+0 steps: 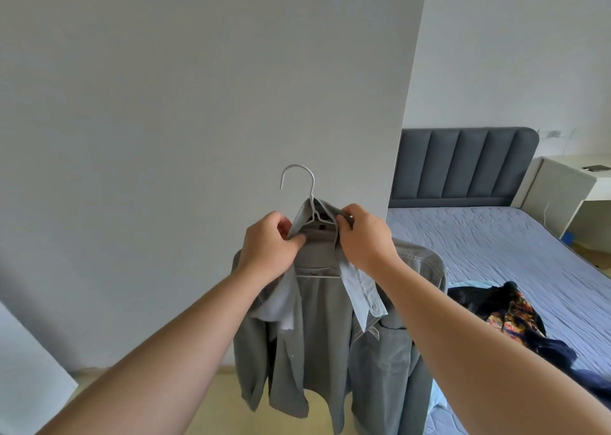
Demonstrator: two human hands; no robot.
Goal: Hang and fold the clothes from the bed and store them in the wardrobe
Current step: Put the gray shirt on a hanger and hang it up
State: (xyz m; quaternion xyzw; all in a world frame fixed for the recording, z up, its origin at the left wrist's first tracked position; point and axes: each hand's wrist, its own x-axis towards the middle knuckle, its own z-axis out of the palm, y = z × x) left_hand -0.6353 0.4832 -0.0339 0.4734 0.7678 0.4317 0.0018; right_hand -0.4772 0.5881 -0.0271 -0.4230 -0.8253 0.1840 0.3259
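A grey denim shirt hangs on a pale wire hanger, held up in front of me at chest height. My left hand pinches the left side of the collar. My right hand grips the right side of the collar, next to the hanger's neck. The hanger's hook sticks up free above the collar. The shirt front is open, with a white lining showing under my left wrist. On the bed to the right lie more clothes: a black and patterned garment and a dark navy one.
A plain grey wall fills the view straight ahead. The bed has a blue-grey padded headboard. A white bedside table with a dark flat object on it stands at the far right. Pale yellow floor shows below the shirt.
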